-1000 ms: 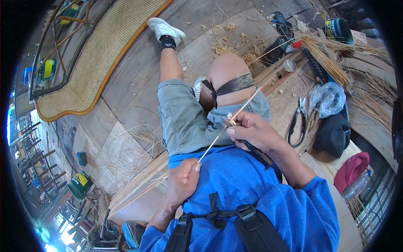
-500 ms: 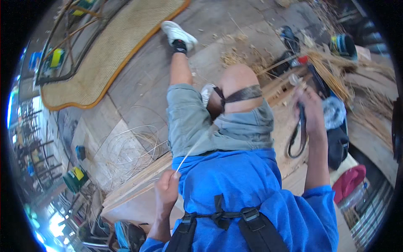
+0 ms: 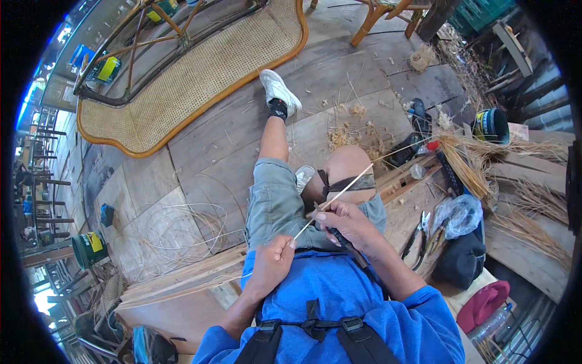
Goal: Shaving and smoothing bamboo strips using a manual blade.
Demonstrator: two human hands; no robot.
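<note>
A thin, pale cane strip (image 3: 353, 184) runs slantwise across my lap, over the dark band tied round my right knee. My left hand (image 3: 274, 261) pinches it in front of my stomach, and its tail trails off to the left. In my right hand (image 3: 347, 225) is a dark-handled knife (image 3: 350, 244), its narrow end against the strip between my two hands. My fingers partly cover the tool, so its edge is hard to make out. Pliers (image 3: 417, 238) with dark handles lie open on the plank beside my right forearm.
A woven cane panel (image 3: 200, 79) with an orange-brown rim spreads at the far left. Loose cane coils (image 3: 185, 227) and shavings (image 3: 345, 136) litter the floor. At right are bundled cane strands (image 3: 464, 167), a plastic bag (image 3: 464, 215), a black cap (image 3: 459, 262) and a tub (image 3: 491, 125).
My right hand has come from above the plank at right to my lap, with the knife against the strip. My left hand has moved right and slightly down, still pinching the strip.
</note>
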